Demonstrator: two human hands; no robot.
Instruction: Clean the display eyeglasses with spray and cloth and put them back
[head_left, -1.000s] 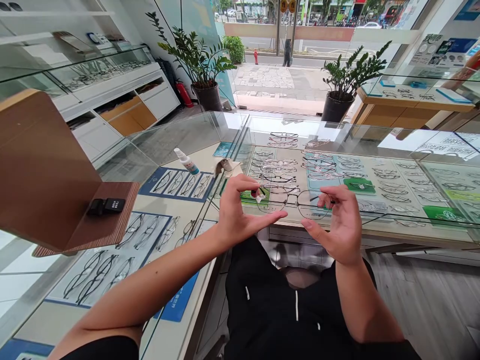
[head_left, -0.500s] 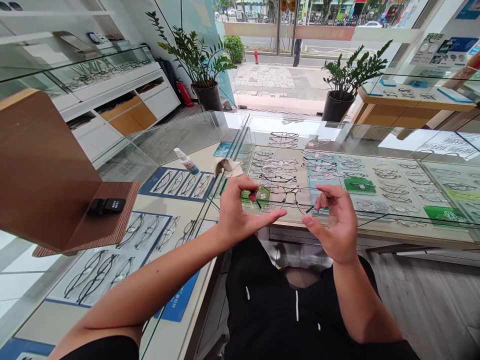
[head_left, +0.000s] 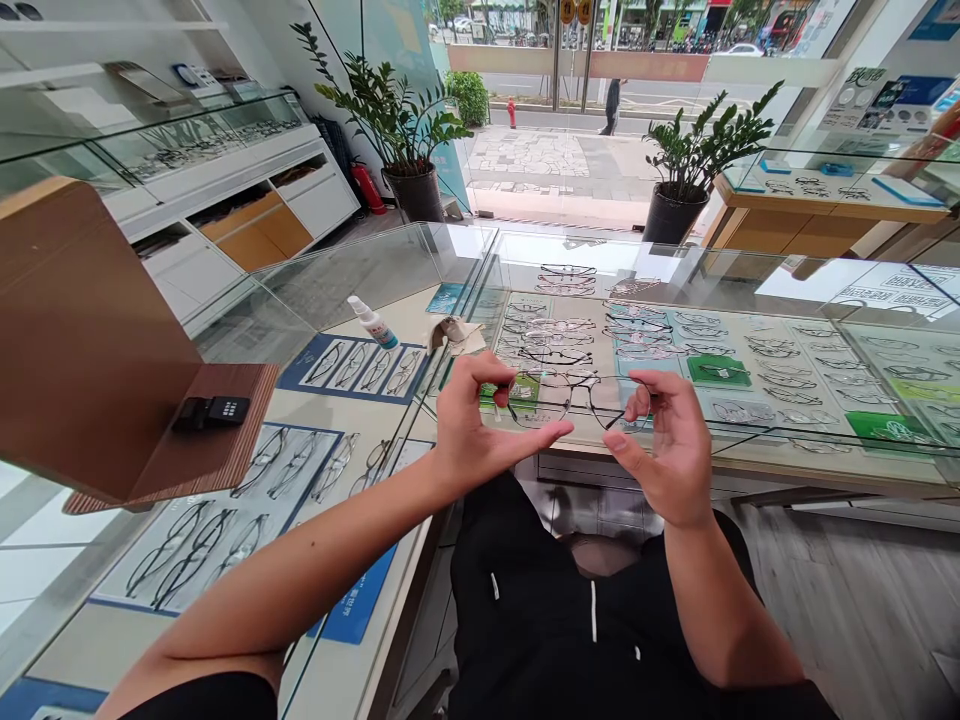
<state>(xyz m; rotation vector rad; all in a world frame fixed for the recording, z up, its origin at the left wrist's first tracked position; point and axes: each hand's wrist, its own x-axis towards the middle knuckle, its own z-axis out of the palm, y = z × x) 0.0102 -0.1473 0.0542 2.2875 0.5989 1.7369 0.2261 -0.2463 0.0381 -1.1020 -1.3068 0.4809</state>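
A pair of thin-rimmed eyeglasses is held up between both hands, above the near edge of the glass display counter. My left hand grips its left side with bent fingers, the thumb stretched out below the lens. On the other side, my right hand holds the right end, its thumb under the rim. Dark temple tips show near the fingers of both hands. Beyond my left hand lie a crumpled beige cloth and a white spray bottle on the glass.
Rows of eyeglass frames lie inside the glass counter. At left, a brown board stand rises from the counter, with a small black object on its base. Potted plants stand by the glass front. Outside, a person is passing.
The eyeglasses and both hands have shifted very slightly left; the grip is the same. Outside, the passer-by has moved right.
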